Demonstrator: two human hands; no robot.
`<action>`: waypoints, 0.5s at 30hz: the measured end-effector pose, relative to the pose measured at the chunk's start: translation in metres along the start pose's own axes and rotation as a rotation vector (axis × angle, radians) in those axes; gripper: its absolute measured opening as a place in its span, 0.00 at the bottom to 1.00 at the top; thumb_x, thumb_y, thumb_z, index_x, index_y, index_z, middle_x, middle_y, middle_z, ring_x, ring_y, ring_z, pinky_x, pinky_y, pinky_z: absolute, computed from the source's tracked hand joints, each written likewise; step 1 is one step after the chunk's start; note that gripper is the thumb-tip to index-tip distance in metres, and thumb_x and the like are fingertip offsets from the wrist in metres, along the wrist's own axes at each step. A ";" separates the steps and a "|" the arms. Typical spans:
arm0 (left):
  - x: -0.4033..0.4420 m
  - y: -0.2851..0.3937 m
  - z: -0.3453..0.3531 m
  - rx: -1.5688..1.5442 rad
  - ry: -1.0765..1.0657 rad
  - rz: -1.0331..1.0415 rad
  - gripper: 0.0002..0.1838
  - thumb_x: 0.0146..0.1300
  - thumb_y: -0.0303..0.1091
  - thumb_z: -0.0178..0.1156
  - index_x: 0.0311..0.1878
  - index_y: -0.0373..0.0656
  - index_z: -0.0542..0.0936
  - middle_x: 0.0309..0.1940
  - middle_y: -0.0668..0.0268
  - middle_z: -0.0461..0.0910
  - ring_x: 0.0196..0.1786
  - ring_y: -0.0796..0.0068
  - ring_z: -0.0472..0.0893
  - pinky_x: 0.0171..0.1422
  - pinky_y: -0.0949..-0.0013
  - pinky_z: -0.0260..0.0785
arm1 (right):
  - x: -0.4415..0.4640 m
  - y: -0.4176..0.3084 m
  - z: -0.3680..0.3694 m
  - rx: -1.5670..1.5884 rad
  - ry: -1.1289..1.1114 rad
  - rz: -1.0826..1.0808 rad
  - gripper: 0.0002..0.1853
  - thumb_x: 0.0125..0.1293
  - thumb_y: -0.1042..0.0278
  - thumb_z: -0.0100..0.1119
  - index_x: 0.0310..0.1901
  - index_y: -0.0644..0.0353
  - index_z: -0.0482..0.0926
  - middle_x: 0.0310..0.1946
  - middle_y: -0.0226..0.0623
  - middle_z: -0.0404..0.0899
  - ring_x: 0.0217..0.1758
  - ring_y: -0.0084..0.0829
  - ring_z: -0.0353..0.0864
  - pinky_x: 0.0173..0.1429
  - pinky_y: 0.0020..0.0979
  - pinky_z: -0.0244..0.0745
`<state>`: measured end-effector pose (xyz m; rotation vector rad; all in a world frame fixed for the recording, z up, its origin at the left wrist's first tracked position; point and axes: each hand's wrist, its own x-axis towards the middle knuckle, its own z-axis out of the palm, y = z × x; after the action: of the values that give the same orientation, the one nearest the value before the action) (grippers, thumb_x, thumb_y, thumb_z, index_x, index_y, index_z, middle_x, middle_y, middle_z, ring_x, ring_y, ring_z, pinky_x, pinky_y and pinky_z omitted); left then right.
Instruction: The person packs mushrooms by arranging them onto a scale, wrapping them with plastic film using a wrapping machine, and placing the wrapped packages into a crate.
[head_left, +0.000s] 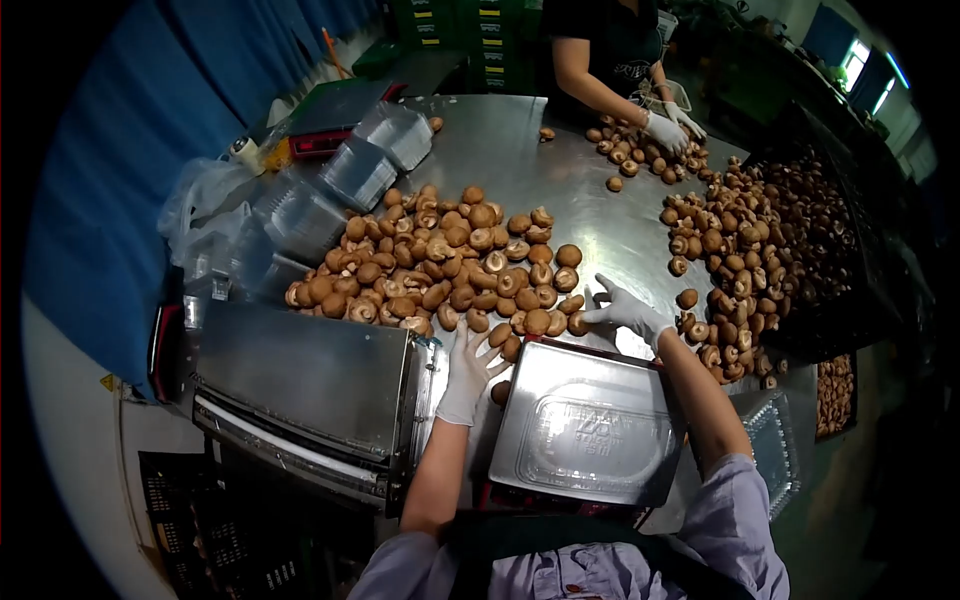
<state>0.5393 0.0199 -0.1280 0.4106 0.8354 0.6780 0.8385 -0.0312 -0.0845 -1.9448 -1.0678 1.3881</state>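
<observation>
Spread fingers, nothing gripped: that's how both our gloved hands look in the head view, w/ our left hand point(464, 380) at the near edge of the big mushroom pile point(455, 237) & our right hand point(632, 315) just off its right end. The pile lies on the metal table point(622, 232), mostly fwd & left of our hands. Its long side runs approx. left to right across our reach, so our left hand is nearer its middle & our right hand is nearer its right tip. A few loose mushrooms point(537, 322) sit btwn the two hands. We can't tell if any fingertip touches one, b/c they're so close. Btwn our arms, nr our body, is a silver plate point(590, 430), & just left of our left hand is a metal box point(300, 350). See-thru tubs point(300, 215) stand past the pile's left side. Over on the right, more mushrooms spill by a dark crate point(830, 330). At the far side, a co-worker's hands point(665, 132), also gloved, are at a small heap point(630, 155).
</observation>
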 end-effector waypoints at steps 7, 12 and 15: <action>0.040 0.020 0.023 0.025 -0.153 -0.061 0.44 0.62 0.71 0.44 0.73 0.52 0.51 0.70 0.59 0.56 0.70 0.55 0.61 0.65 0.41 0.61 | 0.040 -0.037 0.016 -0.172 -0.096 -0.110 0.64 0.40 0.55 0.80 0.73 0.62 0.42 0.67 0.54 0.61 0.70 0.42 0.63 0.72 0.33 0.57; 0.041 0.018 0.014 -0.042 -0.250 -0.081 0.45 0.62 0.72 0.42 0.74 0.53 0.48 0.72 0.62 0.54 0.72 0.53 0.57 0.66 0.34 0.54 | 0.045 -0.032 0.016 0.117 -0.144 -0.144 0.59 0.43 0.59 0.79 0.72 0.61 0.48 0.64 0.51 0.65 0.68 0.41 0.64 0.71 0.34 0.60; 0.046 0.018 0.016 -0.009 -0.243 -0.059 0.46 0.63 0.71 0.41 0.74 0.52 0.46 0.72 0.59 0.54 0.72 0.53 0.57 0.67 0.34 0.53 | 0.059 -0.028 0.017 0.050 -0.109 -0.113 0.48 0.45 0.68 0.78 0.68 0.58 0.61 0.60 0.48 0.69 0.63 0.39 0.69 0.66 0.30 0.66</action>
<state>0.5676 0.0636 -0.1324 0.4490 0.6119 0.5643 0.8233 0.0329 -0.0996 -1.7624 -1.1628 1.4584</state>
